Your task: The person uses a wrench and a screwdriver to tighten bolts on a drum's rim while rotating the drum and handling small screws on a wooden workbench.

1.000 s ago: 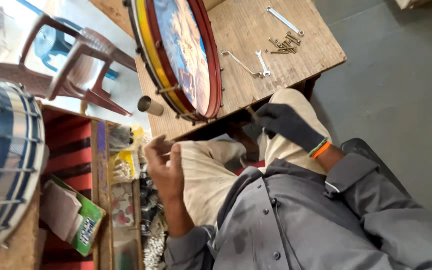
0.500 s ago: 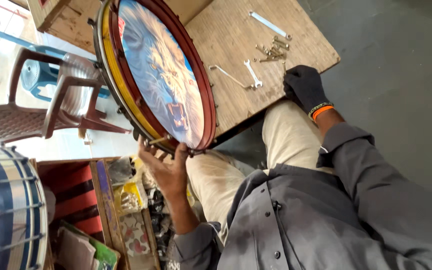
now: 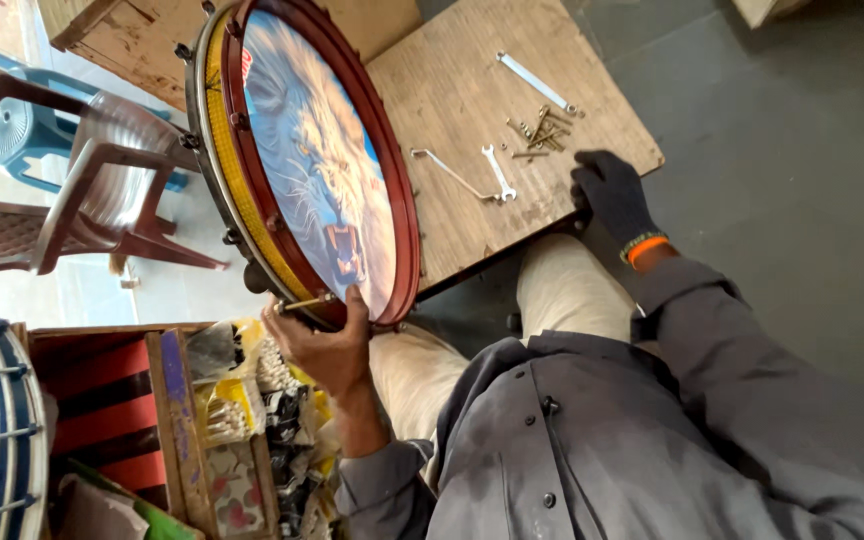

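Your bare hand grips the rim of the lion drum while your gloved hand rests by the bolts.

Your left hand [image 3: 327,345] is closed around the lower edge of the drum [image 3: 302,160], fingers curled over its red hoop beside a brass tension rod; the drum stands tilted on its edge on the wooden board [image 3: 452,80], its painted lion head facing you. Your right hand [image 3: 612,195], in a black glove with an orange cuff, lies at the board's near edge with fingers loosely bent, and you cannot tell whether it holds anything. Just beyond it lies a small heap of bolts [image 3: 542,130], with a flat spanner [image 3: 499,172], a bent rod tool [image 3: 449,172] and a long spanner [image 3: 535,82] near. A brown plastic chair [image 3: 82,190] stands behind the drum.
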